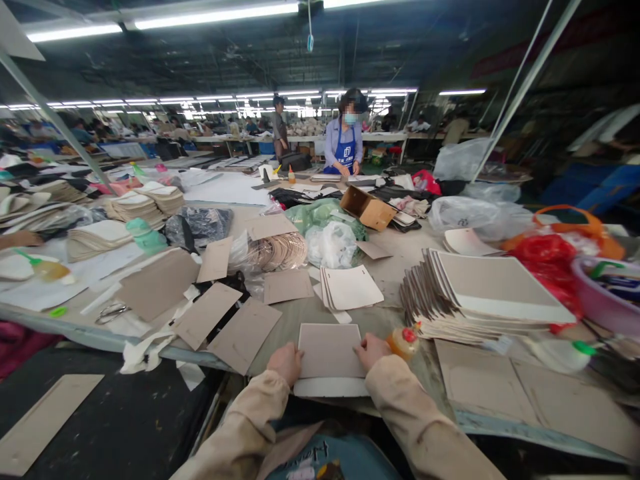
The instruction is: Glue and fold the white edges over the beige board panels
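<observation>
A flat grey-brown panel (331,350) with a pale strip along its near edge lies in front of me at the table's edge. My left hand (286,363) is closed on its left side, fingers curled at the edge. On the opposite side my right hand (373,351) pinches the panel's right edge. Just beyond my right hand stands a bottle of amber liquid (403,343) with a red top. Several white sheets (353,288) lie fanned out past the panel's far edge.
To the right rises a stack of panels (505,283), with a purple basin (610,300) beyond. Loose grey boards (245,333) lie at the left. Behind them are wrapped pieces (277,250), plastic bags (330,243) and a cardboard box (367,208). A person in a blue apron (345,147) works across the table.
</observation>
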Demonstrator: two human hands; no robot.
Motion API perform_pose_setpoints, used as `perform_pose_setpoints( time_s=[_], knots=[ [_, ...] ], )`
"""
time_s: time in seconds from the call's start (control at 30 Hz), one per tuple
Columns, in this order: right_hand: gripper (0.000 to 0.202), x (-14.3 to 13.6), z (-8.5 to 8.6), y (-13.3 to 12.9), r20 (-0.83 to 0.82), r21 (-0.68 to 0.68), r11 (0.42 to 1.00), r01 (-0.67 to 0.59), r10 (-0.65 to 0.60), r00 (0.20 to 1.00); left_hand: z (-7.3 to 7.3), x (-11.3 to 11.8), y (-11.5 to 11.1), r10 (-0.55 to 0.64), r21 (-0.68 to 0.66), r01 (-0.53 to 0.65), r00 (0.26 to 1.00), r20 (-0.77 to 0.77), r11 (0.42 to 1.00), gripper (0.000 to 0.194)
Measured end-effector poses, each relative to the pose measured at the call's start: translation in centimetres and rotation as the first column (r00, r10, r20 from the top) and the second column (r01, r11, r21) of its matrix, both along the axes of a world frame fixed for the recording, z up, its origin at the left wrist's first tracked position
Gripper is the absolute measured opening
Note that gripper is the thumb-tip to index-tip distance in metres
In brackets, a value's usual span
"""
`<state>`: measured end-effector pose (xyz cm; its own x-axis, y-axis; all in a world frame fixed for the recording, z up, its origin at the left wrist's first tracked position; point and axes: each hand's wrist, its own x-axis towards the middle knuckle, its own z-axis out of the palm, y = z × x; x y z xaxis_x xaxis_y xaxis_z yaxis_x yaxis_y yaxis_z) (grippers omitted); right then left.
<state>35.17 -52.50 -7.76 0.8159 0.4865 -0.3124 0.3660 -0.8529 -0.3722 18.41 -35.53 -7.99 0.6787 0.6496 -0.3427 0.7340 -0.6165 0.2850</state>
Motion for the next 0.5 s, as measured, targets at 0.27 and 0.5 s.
perform_pose_setpoints(
  time_s=[0.27,0.5],
  knots=[
    [0.013,0.04,0.15,0.16,0.008,-0.008,1.0,0.017,-0.017,1.0,0.1,0.1,0.31,-0.055,0.009,0.055,0.998,-0.021,0.998,0.025],
    [0.008,0.43,-0.08,0.43,0.014,-0.024,1.0,-0.008,0.009,1.0,-0.05,0.14,0.35,-0.058,0.012,0.058,0.998,-0.04,0.998,0.025]
  ],
)
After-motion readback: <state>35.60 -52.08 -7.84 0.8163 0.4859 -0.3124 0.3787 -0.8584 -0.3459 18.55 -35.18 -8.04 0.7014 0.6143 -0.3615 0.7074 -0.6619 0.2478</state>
